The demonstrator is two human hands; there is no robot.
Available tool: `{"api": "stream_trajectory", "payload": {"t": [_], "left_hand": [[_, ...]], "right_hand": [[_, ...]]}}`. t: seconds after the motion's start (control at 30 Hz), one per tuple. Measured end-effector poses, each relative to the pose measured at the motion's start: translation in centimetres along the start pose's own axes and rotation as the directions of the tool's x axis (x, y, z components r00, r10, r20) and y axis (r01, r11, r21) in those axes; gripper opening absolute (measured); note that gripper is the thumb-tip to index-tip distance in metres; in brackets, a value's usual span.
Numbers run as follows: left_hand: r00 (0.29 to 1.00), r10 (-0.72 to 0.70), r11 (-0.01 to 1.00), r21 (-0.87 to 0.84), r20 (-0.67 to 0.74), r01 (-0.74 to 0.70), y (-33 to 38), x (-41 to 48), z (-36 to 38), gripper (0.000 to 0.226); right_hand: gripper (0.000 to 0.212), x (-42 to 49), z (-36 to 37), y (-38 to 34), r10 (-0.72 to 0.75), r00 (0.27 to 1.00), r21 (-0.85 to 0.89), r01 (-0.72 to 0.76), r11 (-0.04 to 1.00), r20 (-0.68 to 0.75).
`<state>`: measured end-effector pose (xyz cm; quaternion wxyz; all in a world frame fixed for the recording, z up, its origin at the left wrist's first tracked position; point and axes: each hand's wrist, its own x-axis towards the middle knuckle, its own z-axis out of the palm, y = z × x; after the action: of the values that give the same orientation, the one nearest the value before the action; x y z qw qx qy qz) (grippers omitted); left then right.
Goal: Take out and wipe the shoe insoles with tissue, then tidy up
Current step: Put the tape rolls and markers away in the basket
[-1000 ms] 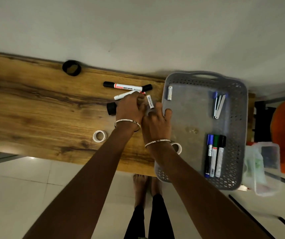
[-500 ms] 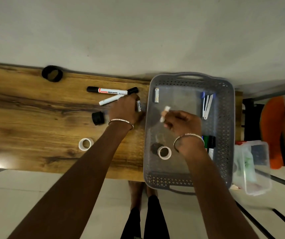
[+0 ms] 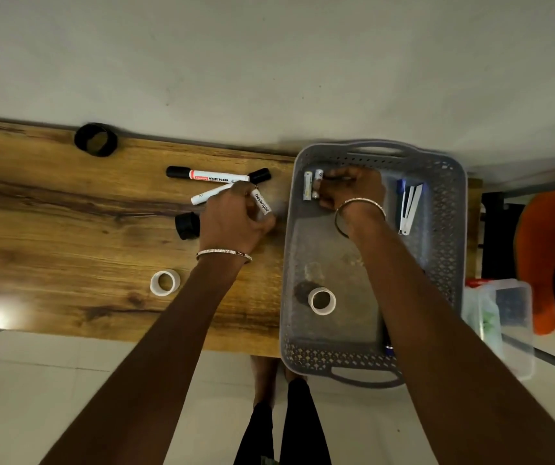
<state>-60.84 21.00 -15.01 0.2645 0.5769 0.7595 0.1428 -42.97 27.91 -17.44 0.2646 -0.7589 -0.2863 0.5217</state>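
Observation:
Two orange insoles [image 3: 541, 260] lie at the far right, beyond the table. My right hand [image 3: 353, 191] is inside the grey basket [image 3: 444, 229] and pinches a small white battery [image 3: 318, 182], which lies next to another battery [image 3: 307, 185] at the basket's far left corner. On the wooden table [image 3: 68, 236], just left of the basket, my left hand [image 3: 236, 221] curls round a short white piece labelled "Heybright" [image 3: 261, 203]. No tissue shows.
On the table lie a whiteboard marker [image 3: 215, 176], a white marker [image 3: 209, 195], a black cap [image 3: 187, 225], a black tape roll [image 3: 95, 139] and a white tape roll [image 3: 164, 282]. The basket also holds a tape roll [image 3: 321, 301] and a stapler [image 3: 408, 204]. A clear plastic box [image 3: 507, 327] stands to its right.
My right hand carried the small white battery from the middle of the basket to its far left corner, beside the other battery. My left hand has stayed on the Heybright piece.

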Motion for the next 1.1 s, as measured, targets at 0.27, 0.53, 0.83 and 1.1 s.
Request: {"api": "stream_trajectory", "payload": {"t": [0.27, 0.53, 0.83, 1.1], "left_hand": [[0.993, -0.02, 0.969, -0.249, -0.12, -0.01, 2.5, -1.3, -1.3, 0.045], [0.991, 0.059, 0.966, -0.245, -0.117, -0.086, 3.6, -1.2, -0.9, 0.044], [0.99, 0.074, 0.96, -0.26, -0.122, -0.104, 3.9, -1.6, -0.5, 0.048], [0.992, 0.074, 0.958, -0.271, -0.104, -0.1, 3.8, -2.1, -0.2, 0.049]], "right_hand": [[0.028, -0.3, 0.1, 0.5, -0.166, 0.986, -0.175, 0.16, 0.971, -0.022], [0.031, -0.9, -1.1, 1.4, -0.389, 0.914, -0.543, 0.384, 0.747, 0.111], [0.028, -1.1, -1.7, 1.3, -0.243, 0.969, -0.528, 0.224, 0.819, 0.034], [0.013, -0.5, -0.6, 1.5, -0.46, 0.882, -0.286, 0.417, 0.863, -0.101]]}}
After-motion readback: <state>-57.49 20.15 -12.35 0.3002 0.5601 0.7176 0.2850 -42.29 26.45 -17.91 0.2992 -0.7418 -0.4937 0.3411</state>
